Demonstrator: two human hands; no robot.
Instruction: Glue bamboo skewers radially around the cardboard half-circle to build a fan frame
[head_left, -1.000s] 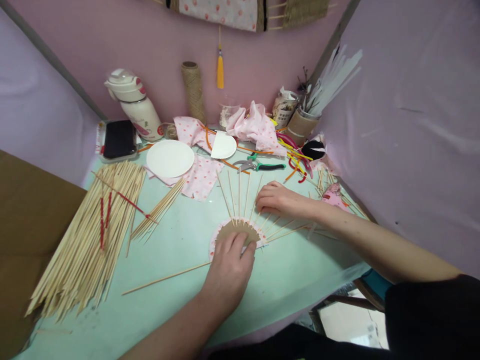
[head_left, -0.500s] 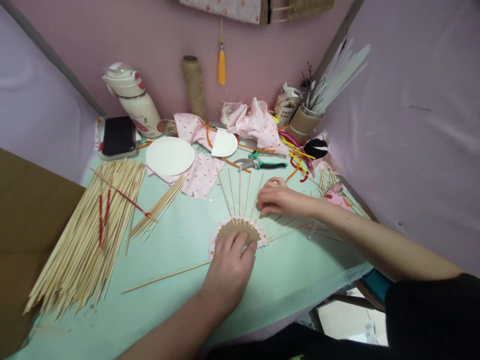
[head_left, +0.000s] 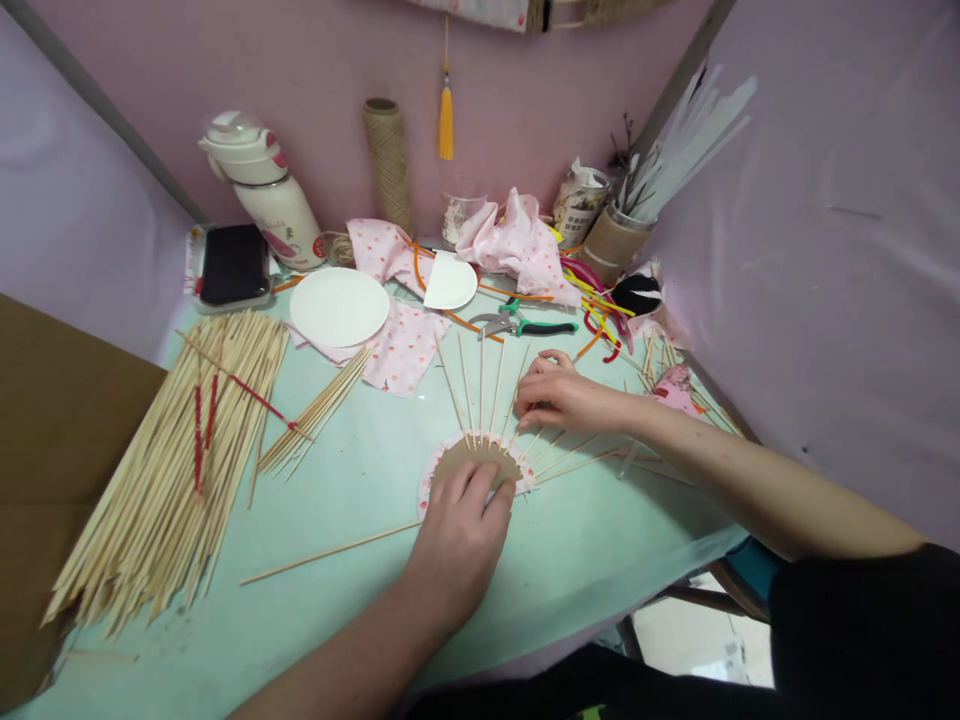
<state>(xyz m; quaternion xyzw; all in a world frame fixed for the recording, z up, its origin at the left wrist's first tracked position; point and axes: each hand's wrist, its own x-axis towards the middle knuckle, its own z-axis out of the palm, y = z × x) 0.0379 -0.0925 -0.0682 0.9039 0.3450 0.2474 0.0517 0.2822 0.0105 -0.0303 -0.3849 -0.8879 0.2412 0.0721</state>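
Note:
A half-round piece of brown cardboard (head_left: 466,466), edged with pink dotted fabric, lies on the table in front of me. Thin bamboo sticks (head_left: 482,385) spread from its curved edge like a fan. My left hand (head_left: 463,530) lies over the lower part of the cardboard, fingers stretched out and pressing on it. At the fan's right side my right hand (head_left: 559,395) is closed, thumb and fingers bent round one of the sticks near its middle. The fingers partly hide that stick. One long stick (head_left: 330,553) runs out to the left from the cardboard's lower edge.
A big pile of bamboo sticks (head_left: 165,470) covers the left, with a smaller bundle (head_left: 319,412) beside it. Behind lie a white paper disc (head_left: 339,307), green-handled pruning shears (head_left: 529,326) and pink fabric (head_left: 514,245). A bottle (head_left: 274,205) and a twine spool (head_left: 388,165) stand at the back.
The view has tilted slightly downward, so the things at the back sit a little higher in it. Both hands keep their places on the cardboard and the stick.

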